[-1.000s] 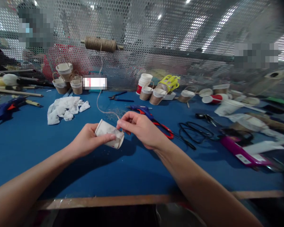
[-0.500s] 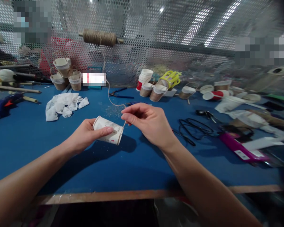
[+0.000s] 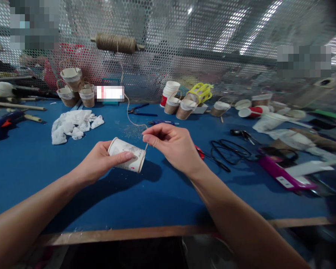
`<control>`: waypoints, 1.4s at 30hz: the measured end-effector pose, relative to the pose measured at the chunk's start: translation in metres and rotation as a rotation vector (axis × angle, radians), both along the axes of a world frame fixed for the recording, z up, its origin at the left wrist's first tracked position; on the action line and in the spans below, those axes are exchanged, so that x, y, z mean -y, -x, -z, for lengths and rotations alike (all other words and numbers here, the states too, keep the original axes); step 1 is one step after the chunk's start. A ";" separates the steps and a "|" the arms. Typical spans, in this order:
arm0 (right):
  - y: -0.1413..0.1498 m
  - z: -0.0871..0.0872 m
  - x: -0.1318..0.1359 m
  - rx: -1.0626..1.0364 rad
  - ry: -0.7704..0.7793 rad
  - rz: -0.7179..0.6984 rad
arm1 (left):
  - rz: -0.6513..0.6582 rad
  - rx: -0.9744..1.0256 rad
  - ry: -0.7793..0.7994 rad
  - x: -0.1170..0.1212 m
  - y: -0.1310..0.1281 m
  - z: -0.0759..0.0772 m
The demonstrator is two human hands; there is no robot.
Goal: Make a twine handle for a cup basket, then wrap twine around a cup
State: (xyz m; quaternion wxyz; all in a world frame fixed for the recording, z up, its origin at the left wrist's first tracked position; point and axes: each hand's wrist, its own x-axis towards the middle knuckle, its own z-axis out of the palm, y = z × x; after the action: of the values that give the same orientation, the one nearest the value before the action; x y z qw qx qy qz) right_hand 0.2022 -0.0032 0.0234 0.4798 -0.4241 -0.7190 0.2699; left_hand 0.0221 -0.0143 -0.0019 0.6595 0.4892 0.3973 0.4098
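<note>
A perforated metal panel (image 3: 156, 24) fills the upper half of the frame, and below it the blue tabletop (image 3: 145, 205) takes the middle and the lower part. On it, at the centre, two bare hands are working. The right hand (image 3: 175, 147), compared with one second ago, sits a little farther from the paper cup (image 3: 125, 148), and the twine (image 3: 128, 112) between them is stretched straighter; this probably means the strand is being kept under tension along the cup's right-facing end. Its thumb and finger pinch the twine narrowly. The left hand (image 3: 103, 160) holds the tilted cup at left of centre (its thumb lies across the printed side).

The purple power strip (image 3: 285, 172) is at the right, well apart from the work. Crumpled white cloths (image 3: 72, 123) lie left of centre, and a spool (image 3: 116, 43), to which the twine leads up, hangs before the panel. Three small buckets (image 3: 68, 99) stand at upper left. The right hand partly covers a blue tool (image 3: 164, 122) and a red handle (image 3: 199, 151), so both would be awkward to reach.
</note>
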 end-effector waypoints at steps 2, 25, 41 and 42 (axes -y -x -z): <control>0.000 -0.001 0.001 -0.014 -0.004 0.000 | 0.006 -0.012 -0.008 0.000 0.000 0.000; 0.000 -0.001 0.001 -0.049 0.034 0.000 | -0.021 -0.027 -0.012 0.001 -0.003 0.000; 0.000 0.004 -0.003 -0.003 0.124 -0.019 | -0.051 -0.066 -0.076 0.003 -0.002 0.000; 0.000 0.005 -0.003 0.001 0.129 -0.016 | -0.053 -0.060 -0.081 0.003 -0.002 0.000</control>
State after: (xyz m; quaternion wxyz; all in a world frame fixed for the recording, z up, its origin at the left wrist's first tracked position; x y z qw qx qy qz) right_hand 0.2019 0.0003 0.0187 0.4491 -0.4485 -0.7037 0.3192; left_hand 0.0238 -0.0174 -0.0016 0.6159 0.5168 0.4130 0.4279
